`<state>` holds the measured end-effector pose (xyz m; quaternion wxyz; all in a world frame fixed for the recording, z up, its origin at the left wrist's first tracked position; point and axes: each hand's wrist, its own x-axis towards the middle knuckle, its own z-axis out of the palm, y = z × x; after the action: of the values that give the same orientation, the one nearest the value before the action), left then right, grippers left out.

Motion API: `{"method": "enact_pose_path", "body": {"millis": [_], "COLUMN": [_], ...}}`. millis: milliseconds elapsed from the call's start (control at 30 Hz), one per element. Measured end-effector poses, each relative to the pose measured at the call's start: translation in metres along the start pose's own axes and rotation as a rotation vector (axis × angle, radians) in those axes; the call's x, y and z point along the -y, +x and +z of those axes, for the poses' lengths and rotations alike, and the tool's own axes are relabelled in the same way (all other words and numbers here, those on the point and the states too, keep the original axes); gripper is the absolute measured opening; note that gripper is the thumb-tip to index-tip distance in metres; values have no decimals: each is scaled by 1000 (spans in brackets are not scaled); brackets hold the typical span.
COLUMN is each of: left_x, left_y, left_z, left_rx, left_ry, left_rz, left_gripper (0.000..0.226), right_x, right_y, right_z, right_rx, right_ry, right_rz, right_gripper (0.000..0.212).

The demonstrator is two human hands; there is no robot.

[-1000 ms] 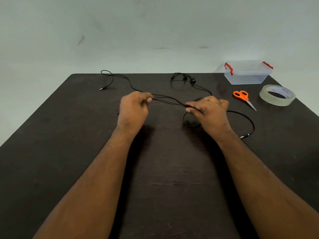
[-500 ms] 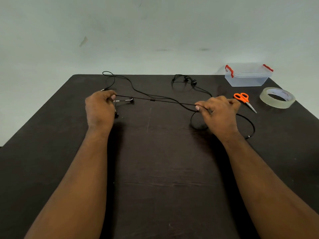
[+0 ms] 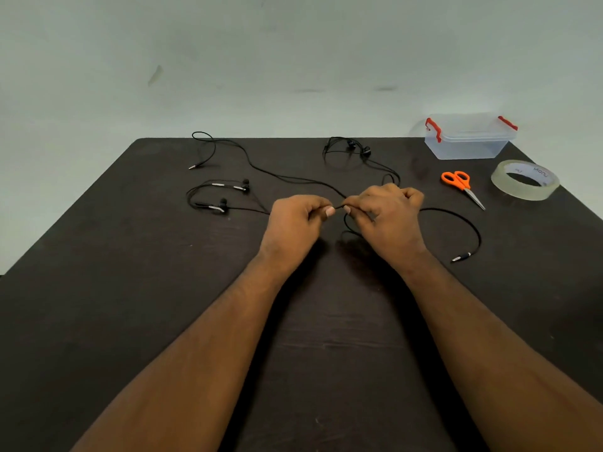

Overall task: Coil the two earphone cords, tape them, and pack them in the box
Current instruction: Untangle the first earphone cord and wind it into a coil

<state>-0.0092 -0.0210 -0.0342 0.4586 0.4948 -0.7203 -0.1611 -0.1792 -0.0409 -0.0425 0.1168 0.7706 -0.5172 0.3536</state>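
Head view: both hands pinch one black earphone cord at mid-table.

Nearest, the forearms cross the dark table [image 3: 98,288] toward its centre. Left hand [image 3: 293,223] and right hand [image 3: 388,220] sit close together, fingers curled, each pinching the near cord [image 3: 456,216] between thumb and fingertip; its loop runs right to a plug lying on the table. Left of the hands lie that cord's earbuds [image 3: 228,197]. Farther back, the second cord [image 3: 293,177] trails uncoiled from a plug at far left to earbuds at far centre, partly hidden behind the right hand. At right lie orange scissors [image 3: 456,182] and a tape roll [image 3: 525,181]; beyond them stands the lidded clear box [image 3: 470,138].
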Motion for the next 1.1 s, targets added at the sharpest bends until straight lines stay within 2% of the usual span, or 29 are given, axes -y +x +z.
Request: {"method": "enact_pose_path", "body": {"millis": [133, 233, 400, 533, 667, 833, 900, 967, 1033, 1100], "left_x": [5, 17, 33, 47, 65, 57, 43, 25, 8, -5], "left_y": [10, 16, 20, 20, 18, 14, 15, 15, 11, 4], "left_z": [-10, -23, -43, -64, -82, -78, -64, -40, -12, 10], "left_rx": [15, -112, -194, -308, -395, -377, -371, -358, -278, -151], "left_ry": [235, 287, 342, 309, 321, 358, 416, 336, 93, -85], "left_rz": [86, 123, 79, 0, -164, -350, -311, -150, -4, 5], "left_gripper": [11, 13, 17, 20, 19, 17, 21, 27, 29, 30], "right_x": [-1, -5, -7, -6, -11, -8, -6, -3, 2, 7], "right_y": [1, 3, 4, 4, 3, 2, 3, 3, 2, 1], "right_z": [0, -3, -7, -15, -19, -14, -11, -9, -5, -1], "right_rx": [64, 80, 7, -51, -38, 2, -14, -40, -56, -64], "right_ry": [-125, -173, -247, -268, -255, -221, -191, -164, -151, -148], "right_rz": [-3, 75, 173, 241, 332, 327, 317, 279, 214, 148], "right_gripper": [7, 11, 11, 9, 7, 8, 7, 6, 5, 5]}}
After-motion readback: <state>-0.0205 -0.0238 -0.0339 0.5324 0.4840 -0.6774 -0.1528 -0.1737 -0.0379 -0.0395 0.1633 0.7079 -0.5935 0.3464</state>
